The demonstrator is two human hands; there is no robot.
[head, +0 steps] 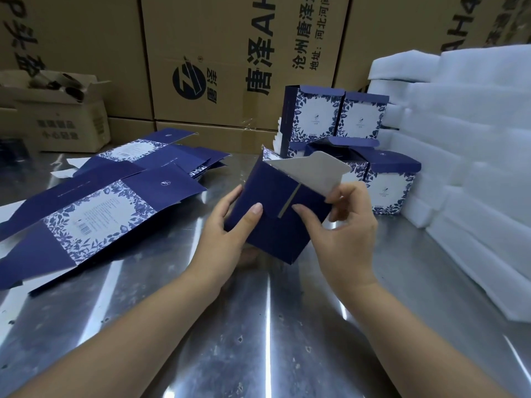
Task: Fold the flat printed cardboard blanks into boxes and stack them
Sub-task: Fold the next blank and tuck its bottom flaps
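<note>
A half-folded dark blue box [273,222] is held tilted above the metal table [258,326], its bottom flaps facing me. My left hand [230,225] grips its left side, thumb across a blue flap. My right hand [344,225] holds the right side, thumb on a blue flap and fingers pinching the white-faced flap [313,170] that stands up. Flat blue-and-white printed blanks [94,208] lie spread at the left. Several finished boxes [339,119] are stacked in two layers behind the held one.
White foam sheets [474,168] are piled at the right, reaching the table's right edge. Large brown printed cartons [230,53] form a wall at the back. A smaller open carton [63,116] sits at the back left.
</note>
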